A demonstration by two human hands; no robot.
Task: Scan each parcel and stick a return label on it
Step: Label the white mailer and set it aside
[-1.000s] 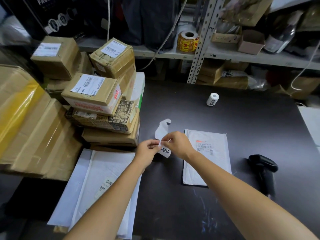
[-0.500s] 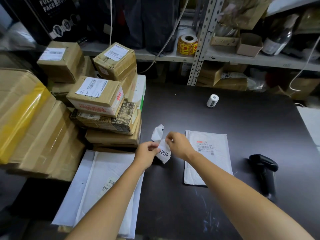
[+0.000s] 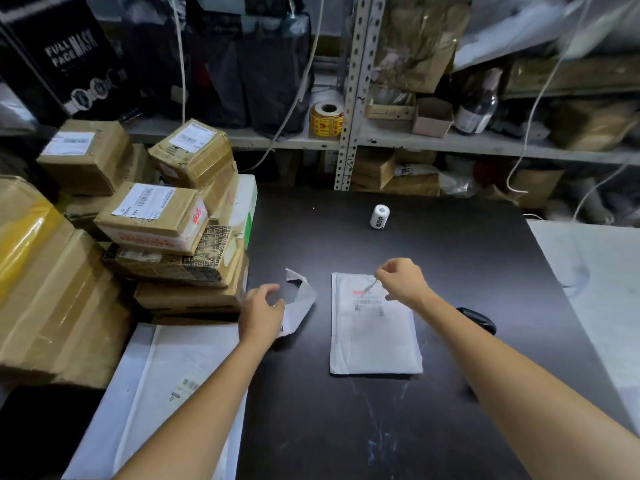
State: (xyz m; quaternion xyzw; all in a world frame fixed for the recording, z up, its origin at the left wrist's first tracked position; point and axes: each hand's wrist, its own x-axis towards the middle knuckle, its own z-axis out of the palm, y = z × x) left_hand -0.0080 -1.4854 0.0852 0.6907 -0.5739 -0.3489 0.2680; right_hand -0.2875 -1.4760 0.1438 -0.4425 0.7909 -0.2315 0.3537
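A white padded mailer (image 3: 374, 337) lies flat on the dark table (image 3: 450, 271) in front of me. My right hand (image 3: 401, 280) hovers over its top edge and pinches a small peeled label (image 3: 370, 286), seen edge-on and blurred. My left hand (image 3: 261, 311) is to the left with loosely curled fingers, beside the curled white backing strip (image 3: 299, 303); whether it still holds the strip is unclear. A black handheld scanner (image 3: 476, 320) lies to the right, partly hidden behind my right forearm. A small white label roll (image 3: 379, 216) stands farther back.
Taped cardboard parcels (image 3: 156, 220) are stacked at the left, with a big brown box (image 3: 45, 292) beside them. More white mailers (image 3: 162, 393) lie at the near left. Shelving (image 3: 346, 140) with a yellow tape roll (image 3: 326, 119) and cables runs behind the table.
My hands have parted. The right hand carried the peeled label right, over the mailer's top. The left stayed by the backing strip, which now lies curled on the table.
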